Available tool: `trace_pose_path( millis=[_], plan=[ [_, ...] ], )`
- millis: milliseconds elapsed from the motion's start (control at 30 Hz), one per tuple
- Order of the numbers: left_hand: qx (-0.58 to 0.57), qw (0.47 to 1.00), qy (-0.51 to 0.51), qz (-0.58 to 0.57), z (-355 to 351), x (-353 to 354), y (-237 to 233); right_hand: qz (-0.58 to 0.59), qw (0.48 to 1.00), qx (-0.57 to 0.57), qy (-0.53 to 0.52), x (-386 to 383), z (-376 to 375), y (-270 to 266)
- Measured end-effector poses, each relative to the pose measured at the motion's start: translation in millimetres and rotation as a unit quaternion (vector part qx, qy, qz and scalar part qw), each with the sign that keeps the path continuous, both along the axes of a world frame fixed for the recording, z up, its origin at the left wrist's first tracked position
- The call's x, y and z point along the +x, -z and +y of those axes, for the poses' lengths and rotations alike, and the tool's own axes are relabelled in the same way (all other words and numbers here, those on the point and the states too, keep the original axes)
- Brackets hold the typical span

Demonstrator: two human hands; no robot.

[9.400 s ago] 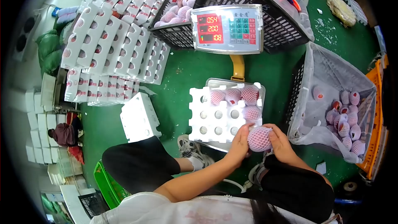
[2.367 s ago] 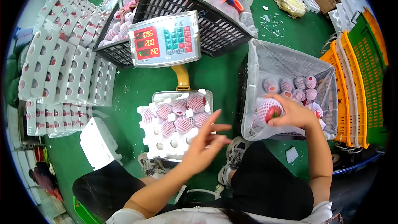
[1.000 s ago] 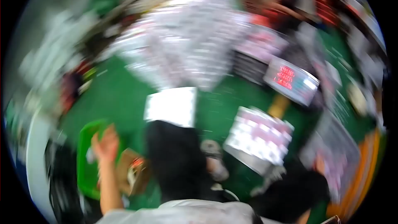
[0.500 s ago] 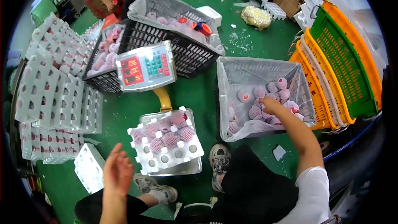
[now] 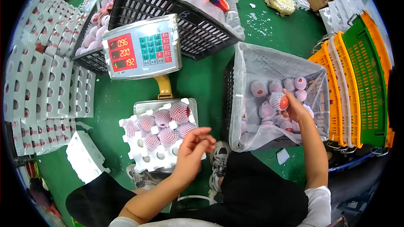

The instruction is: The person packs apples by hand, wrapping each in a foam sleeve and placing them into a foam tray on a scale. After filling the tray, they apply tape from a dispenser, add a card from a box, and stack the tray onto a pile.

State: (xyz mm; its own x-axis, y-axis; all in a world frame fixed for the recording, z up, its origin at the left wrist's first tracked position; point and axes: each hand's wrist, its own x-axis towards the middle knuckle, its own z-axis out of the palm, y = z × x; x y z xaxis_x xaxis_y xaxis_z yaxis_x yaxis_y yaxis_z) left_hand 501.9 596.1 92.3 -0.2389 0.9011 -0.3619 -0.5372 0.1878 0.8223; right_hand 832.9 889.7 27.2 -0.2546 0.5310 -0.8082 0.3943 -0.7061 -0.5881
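My right hand (image 5: 297,109) is closed around a round red fruit in a pink foam net (image 5: 277,101), lifted just above the other netted fruits (image 5: 266,110) in the lined black crate (image 5: 280,61). Empty, with loosely curled fingers apart, my left hand (image 5: 193,150) hovers at the right edge of a white foam tray (image 5: 158,158). Several netted fruits (image 5: 168,135) sit in the tray's back and middle hollows; front hollows are bare. The tray rests on the metal platform of a scale, whose lit display (image 5: 143,47) stands behind it.
Stacked foam trays of fruit (image 5: 50,80) rise at the left, with a white foam piece (image 5: 85,156) on the floor nearby. Behind the display is a large black crate (image 5: 168,12) of netted fruit. Orange and green crates (image 5: 357,80) stand at the right.
My left hand has swung right, from left of the tray to its right edge. My right hand has raised a netted fruit from the pile. The view has shifted.
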Motion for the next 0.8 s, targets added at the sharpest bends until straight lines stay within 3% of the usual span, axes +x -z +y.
trace_pose_path(
  millis=[67,167,233,333,433,467,567,600,700,733,800],
  plan=[
    [0.055,0.997,0.042,0.032,13.3,11.9,-6.7,0.041,0.997,0.06,0.01,-60.0,-41.5,-57.0],
    [0.09,0.986,0.102,0.092,32.6,32.9,-28.1,0.011,0.964,0.223,-0.147,-120.8,-108.5,-93.9],
    [0.117,0.947,0.09,0.287,30.8,34.7,-22.8,0.035,0.888,0.408,-0.21,-147.5,-139.1,-106.0],
    [0.078,0.995,0.043,0.051,17.7,27.1,-22.8,0.054,0.788,0.599,-0.128,-161.4,-153.5,-112.2],
    [0.06,0.996,0.02,-0.06,5.1,17.9,-24.5,0.113,0.817,0.533,-0.189,-182.2,-163.8,-136.0],
    [0.059,0.995,0.002,-0.075,2.8,17.8,-26.3,0.17,0.795,0.541,-0.214,-182.2,-163.5,-125.0],
    [0.06,0.995,-0.031,-0.07,-4.2,20.7,-16.1,0.107,0.675,0.688,-0.244,-186.3,-170.0,-100.9],
    [0.069,0.994,-0.056,-0.059,-6.0,24.5,-14.7,0.111,0.659,0.7,-0.254,-187.7,-175.3,-99.0],
    [0.093,0.987,-0.091,-0.095,-14.2,26.9,-6.6,0.183,0.511,0.767,-0.342,-186.8,-194.7,-94.5],
    [0.084,0.984,-0.088,-0.13,-19.4,23.9,-5.7,0.168,0.505,0.742,-0.407,-181.2,-195.3,-101.5],
    [0.054,0.967,-0.061,-0.241,-28.4,14.2,-3.3,0.187,0.574,0.719,-0.345,-183.5,-189.7,-112.2]
  ],
)
